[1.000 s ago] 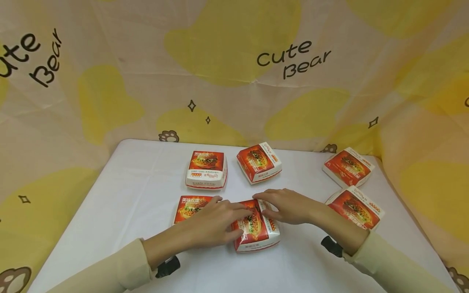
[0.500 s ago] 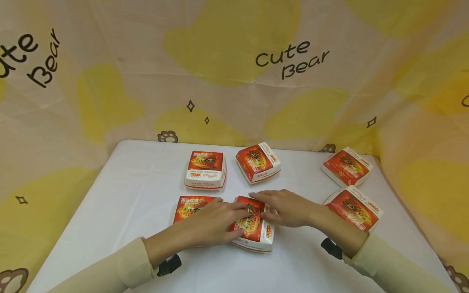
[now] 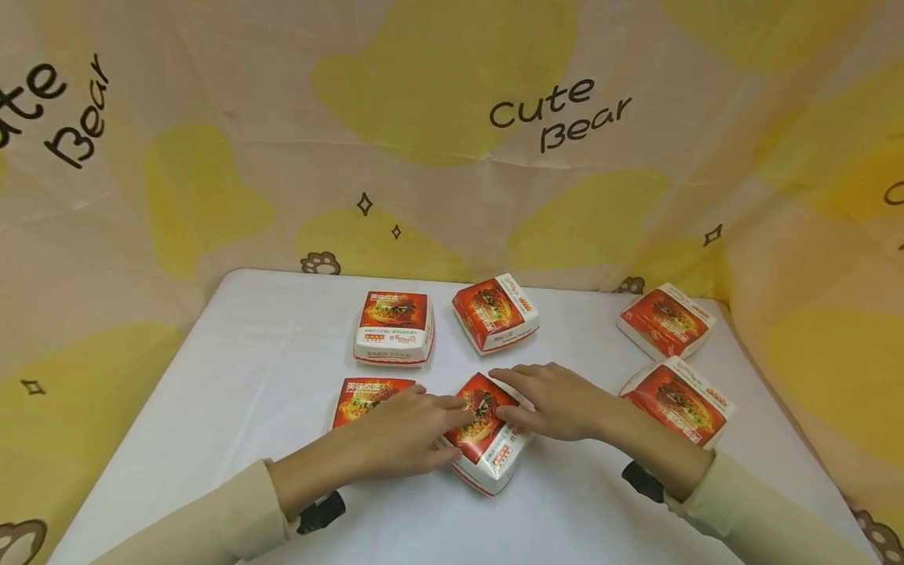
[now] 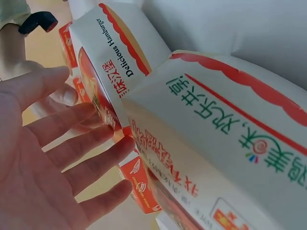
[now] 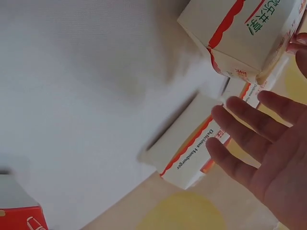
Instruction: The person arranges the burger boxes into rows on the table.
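Observation:
A red and white hamburger box (image 3: 480, 428) sits turned at an angle on the table between the two hands, with its white printed strip toward the lower right. Over its left side lies the left hand (image 3: 417, 431), fingers extended, tips at the printed top. From the right, the fingers of the right hand (image 3: 558, 404) reach over the box's far right corner, thumb on the lid. The left wrist view shows the left fingers (image 4: 103, 136) straight and spread near the boxes. In the right wrist view, the right hand (image 5: 273, 148) has extended fingers below the hamburger box (image 5: 240, 36).
Partly under the left arm is another hamburger box (image 3: 370, 399). Farther back stand a squarely placed box (image 3: 394, 328) and a tilted box (image 3: 494, 312). Two more, a far box (image 3: 667, 320) and a near box (image 3: 681, 400), sit at right. A patterned curtain (image 3: 438, 157) hangs behind the table.
The box between the hands has turned clockwise, its white strip swinging from the right side to the lower right. Both hands have shifted only slightly; the other boxes stay put.

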`<state>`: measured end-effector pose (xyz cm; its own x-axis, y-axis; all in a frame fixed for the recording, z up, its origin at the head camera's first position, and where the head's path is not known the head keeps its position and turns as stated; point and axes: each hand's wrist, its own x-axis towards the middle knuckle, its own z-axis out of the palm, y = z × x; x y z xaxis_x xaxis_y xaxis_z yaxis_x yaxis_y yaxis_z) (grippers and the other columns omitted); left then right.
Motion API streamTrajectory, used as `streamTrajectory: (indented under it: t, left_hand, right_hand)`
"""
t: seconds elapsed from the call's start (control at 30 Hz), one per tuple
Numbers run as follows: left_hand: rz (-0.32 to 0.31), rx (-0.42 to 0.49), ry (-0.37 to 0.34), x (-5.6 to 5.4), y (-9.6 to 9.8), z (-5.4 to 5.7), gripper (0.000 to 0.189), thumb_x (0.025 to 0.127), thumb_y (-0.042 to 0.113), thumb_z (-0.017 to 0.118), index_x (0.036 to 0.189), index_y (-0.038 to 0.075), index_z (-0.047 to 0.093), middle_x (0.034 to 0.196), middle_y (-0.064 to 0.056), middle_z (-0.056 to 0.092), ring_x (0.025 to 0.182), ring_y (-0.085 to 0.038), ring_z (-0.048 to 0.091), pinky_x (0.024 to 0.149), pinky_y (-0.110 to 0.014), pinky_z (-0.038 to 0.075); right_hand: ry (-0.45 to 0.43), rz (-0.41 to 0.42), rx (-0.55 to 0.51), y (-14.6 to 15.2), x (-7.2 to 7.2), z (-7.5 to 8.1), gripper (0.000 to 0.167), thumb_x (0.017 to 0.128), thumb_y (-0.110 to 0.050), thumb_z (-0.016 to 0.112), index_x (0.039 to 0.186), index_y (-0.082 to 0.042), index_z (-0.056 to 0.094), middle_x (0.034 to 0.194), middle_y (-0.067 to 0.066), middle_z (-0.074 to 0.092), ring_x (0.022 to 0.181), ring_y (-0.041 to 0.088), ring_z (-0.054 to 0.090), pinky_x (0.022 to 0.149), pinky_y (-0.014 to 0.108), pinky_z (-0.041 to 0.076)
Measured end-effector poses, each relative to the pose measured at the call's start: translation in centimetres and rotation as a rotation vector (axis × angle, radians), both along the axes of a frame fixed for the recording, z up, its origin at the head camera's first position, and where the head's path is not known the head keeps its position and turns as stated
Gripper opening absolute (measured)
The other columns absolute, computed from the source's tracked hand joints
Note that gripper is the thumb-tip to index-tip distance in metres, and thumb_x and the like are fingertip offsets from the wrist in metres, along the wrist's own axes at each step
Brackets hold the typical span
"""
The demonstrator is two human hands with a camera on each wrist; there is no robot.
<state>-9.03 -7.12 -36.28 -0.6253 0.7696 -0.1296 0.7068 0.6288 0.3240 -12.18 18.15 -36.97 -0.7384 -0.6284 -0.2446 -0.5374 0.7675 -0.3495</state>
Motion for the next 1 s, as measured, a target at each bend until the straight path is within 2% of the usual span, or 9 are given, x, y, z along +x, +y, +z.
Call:
streamTrajectory:
  t: [0.13,0.3,0.5,0.6,0.77,0.87,1.0]
  left_hand:
    - [0.013,-0.005,-0.01,-0.04,-0.22,0.17,0.045,0.094,0.034,0.066,0.135,0.016,0.063,0.138,-0.005,0.06,0.127,-0.021,0.057,0.106,-0.052,0.042]
    - [0.031,-0.003,0.012,-0.02,-0.5,0.52,0.044,0.095,0.033,0.064,0.137,0.019,0.062,0.139,-0.005,0.06,0.122,-0.023,0.06,0.102,-0.046,0.046]
    - [0.049,0.004,0.022,0.08,-0.61,0.66,0.046,0.095,0.036,0.064,0.139,0.02,0.06,0.138,-0.004,0.06,0.12,-0.023,0.06,0.099,-0.046,0.047]
    - [0.041,0.011,0.023,0.04,-0.64,0.48,0.046,0.094,0.034,0.066,0.137,0.02,0.061,0.134,-0.003,0.063,0.111,-0.02,0.064,0.094,-0.043,0.051]
    - [0.042,0.018,0.0,-0.12,-0.6,0.2,0.045,0.092,0.031,0.066,0.135,0.018,0.063,0.132,-0.003,0.063,0.108,-0.019,0.065,0.094,-0.041,0.052]
    - [0.068,0.01,-0.047,-0.21,-0.6,0.24,0.047,0.093,0.033,0.067,0.137,0.019,0.062,0.139,-0.005,0.059,0.121,-0.024,0.06,0.101,-0.045,0.048]
    - [0.086,0.018,-0.1,-0.46,-0.56,0.27,0.048,0.092,0.034,0.068,0.137,0.019,0.061,0.142,-0.006,0.057,0.124,-0.027,0.058,0.103,-0.048,0.047]
  right_hand:
    - [-0.001,0.022,0.002,-0.19,0.04,0.08,0.06,0.098,-0.042,0.061,0.15,-0.017,0.046,0.144,0.012,0.054,0.125,0.035,0.055,0.102,0.056,0.045]
    - [-0.021,0.002,0.03,-0.24,0.16,-0.12,0.062,0.095,-0.04,0.065,0.15,-0.019,0.046,0.137,0.011,0.059,0.119,0.034,0.059,0.099,0.055,0.047]
    - [0.052,-0.011,0.047,-0.25,0.24,-0.22,0.058,0.093,-0.04,0.067,0.144,-0.017,0.052,0.13,0.011,0.064,0.115,0.031,0.061,0.098,0.053,0.048]
    - [0.097,0.004,0.04,-0.18,0.34,-0.24,0.055,0.094,-0.039,0.066,0.141,-0.014,0.055,0.127,0.012,0.065,0.114,0.031,0.062,0.098,0.054,0.048]
    - [0.17,0.013,0.023,-0.12,0.35,-0.33,0.059,0.094,-0.039,0.067,0.143,-0.011,0.052,0.136,0.013,0.059,0.124,0.033,0.056,0.101,0.056,0.045]
    - [0.139,0.01,0.021,-0.13,0.19,-0.43,0.062,0.094,-0.04,0.067,0.146,-0.011,0.049,0.143,0.013,0.054,0.13,0.034,0.052,0.103,0.057,0.044]
    - [0.039,-0.012,0.027,-0.11,0.07,-0.55,0.06,0.095,-0.041,0.066,0.146,-0.013,0.05,0.142,0.011,0.056,0.126,0.033,0.055,0.101,0.056,0.046]
